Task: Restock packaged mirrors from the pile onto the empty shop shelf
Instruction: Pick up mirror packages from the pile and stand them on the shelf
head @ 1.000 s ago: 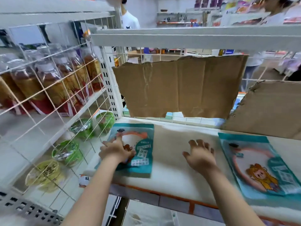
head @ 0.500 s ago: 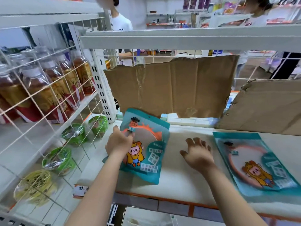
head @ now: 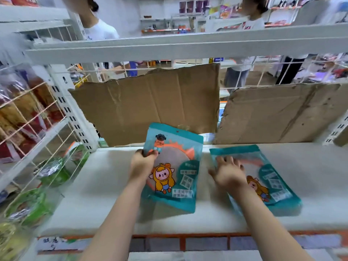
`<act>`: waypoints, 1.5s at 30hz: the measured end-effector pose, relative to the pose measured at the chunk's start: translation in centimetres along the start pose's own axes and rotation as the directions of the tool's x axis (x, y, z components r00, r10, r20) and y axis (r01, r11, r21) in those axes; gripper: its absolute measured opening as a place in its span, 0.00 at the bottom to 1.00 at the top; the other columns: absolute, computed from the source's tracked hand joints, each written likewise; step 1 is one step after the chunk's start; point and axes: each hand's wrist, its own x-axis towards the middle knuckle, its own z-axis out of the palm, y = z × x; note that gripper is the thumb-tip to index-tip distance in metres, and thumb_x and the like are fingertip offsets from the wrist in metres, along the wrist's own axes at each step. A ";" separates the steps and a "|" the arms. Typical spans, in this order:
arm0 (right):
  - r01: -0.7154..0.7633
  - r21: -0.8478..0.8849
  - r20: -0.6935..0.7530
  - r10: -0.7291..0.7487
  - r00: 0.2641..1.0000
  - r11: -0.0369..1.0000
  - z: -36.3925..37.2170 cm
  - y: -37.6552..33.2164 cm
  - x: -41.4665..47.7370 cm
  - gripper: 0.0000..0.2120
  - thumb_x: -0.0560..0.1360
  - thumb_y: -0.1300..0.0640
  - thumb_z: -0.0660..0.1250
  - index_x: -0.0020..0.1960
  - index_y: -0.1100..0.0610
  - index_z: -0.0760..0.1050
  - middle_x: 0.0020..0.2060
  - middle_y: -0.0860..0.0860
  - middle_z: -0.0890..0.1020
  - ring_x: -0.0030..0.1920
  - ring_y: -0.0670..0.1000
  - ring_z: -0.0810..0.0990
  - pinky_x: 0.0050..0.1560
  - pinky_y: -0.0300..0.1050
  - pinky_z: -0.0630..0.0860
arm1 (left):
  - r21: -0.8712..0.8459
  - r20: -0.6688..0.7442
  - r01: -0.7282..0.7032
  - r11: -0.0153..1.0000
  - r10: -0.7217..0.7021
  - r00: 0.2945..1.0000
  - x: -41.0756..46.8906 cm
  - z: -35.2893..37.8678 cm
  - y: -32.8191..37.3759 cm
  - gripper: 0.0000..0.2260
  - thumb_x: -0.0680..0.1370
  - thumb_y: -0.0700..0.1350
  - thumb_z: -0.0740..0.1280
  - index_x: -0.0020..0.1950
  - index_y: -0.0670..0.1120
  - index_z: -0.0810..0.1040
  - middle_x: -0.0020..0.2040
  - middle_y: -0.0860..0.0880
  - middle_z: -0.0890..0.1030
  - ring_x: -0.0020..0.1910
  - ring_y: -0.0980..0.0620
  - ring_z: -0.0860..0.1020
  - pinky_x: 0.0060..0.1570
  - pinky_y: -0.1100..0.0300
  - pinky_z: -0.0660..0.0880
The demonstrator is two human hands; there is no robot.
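The left hand [head: 143,164] has its grip closed on a teal plastic packet holding a round mirror with a yellow cartoon figure printed on it [head: 177,166]. Thumb and fingers pinch the packet's edge at about ten o'clock, near its top corner. This packet is over the middle of the white shop shelf [head: 105,185], its top tilted up toward the brown cardboard sheet [head: 150,106] that stands at twelve o'clock against the wire back. Just beside it at three o'clock, a second teal mirror packet [head: 273,178] lies flat on the shelf, with a narrow strip of shelf between the two. The right hand [head: 229,173] has a wide, slack grip and holds nothing; its spread fingers lie over the second packet's ten o'clock corner, though motion blur hides whether they press it. A second, torn cardboard sheet [head: 282,113] leans at two o'clock. At eight o'clock, beyond a wire grid, stand green foil-lidded cups [head: 50,172].
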 end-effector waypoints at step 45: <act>0.150 0.979 -0.099 0.327 0.940 -0.136 -6.0 15.2 -6.5 0.06 0.76 0.61 0.66 0.52 0.57 0.76 0.44 0.56 0.83 0.40 0.56 0.82 0.39 0.51 0.79 | -0.379 -0.028 -0.112 0.919 0.110 0.994 -10.5 5.8 2.8 0.02 0.76 0.43 0.67 0.48 0.46 0.78 0.42 0.48 0.81 0.40 0.50 0.78 0.39 0.58 0.73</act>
